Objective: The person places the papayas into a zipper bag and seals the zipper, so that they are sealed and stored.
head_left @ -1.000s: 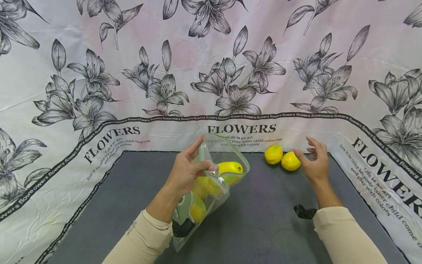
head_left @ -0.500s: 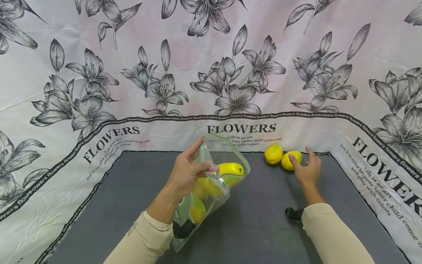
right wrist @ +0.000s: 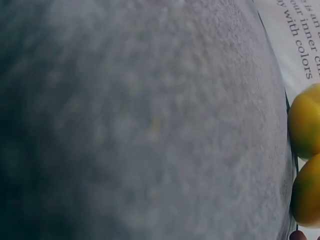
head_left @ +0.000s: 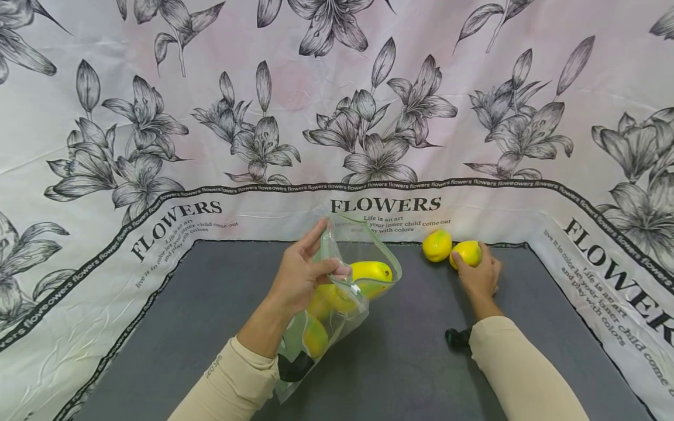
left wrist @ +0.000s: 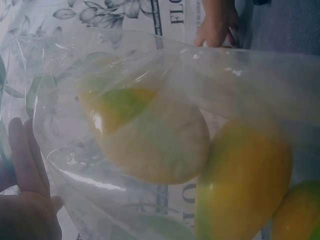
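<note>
A flower-printed white cloth (head_left: 316, 105) backs a grey tabletop (head_left: 405, 333).

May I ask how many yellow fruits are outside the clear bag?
2: one yellow fruit near the back edge of the table; a second fruit beside it, gripped by the right hand, which could hide another.

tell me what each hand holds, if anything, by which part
The left hand pinches the clear bag by the left edge of its open mouth; the right hand grips the rightmost yellow fruit by its left and right sides.
</note>
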Demonstrator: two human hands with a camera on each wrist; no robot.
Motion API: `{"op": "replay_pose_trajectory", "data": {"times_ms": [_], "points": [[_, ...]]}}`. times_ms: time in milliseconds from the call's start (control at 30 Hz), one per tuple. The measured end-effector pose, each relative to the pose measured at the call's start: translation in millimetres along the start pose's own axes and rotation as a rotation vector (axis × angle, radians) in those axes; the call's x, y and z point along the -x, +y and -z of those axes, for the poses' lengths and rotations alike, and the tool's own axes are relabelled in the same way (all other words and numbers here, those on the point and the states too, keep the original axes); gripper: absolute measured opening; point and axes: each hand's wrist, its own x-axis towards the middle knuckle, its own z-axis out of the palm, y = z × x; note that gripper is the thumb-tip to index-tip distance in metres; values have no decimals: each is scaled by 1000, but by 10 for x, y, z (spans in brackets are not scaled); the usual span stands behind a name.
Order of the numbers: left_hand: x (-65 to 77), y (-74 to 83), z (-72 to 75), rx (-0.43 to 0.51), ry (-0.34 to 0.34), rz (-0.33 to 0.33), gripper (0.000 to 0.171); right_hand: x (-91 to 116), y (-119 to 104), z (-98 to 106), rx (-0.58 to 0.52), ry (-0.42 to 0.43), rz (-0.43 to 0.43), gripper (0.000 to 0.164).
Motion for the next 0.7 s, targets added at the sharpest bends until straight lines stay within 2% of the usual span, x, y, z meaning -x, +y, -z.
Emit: {"op": "replay_pose_trajectory", "data": {"times_ms": [533,700], "points": [[-5,15,10,-14,27,18,79,-42,-54,-61,72,-6,3,78],[-11,9,17,-20,35,34,79,-30,-21,-47,1,46,-14,74]]}}
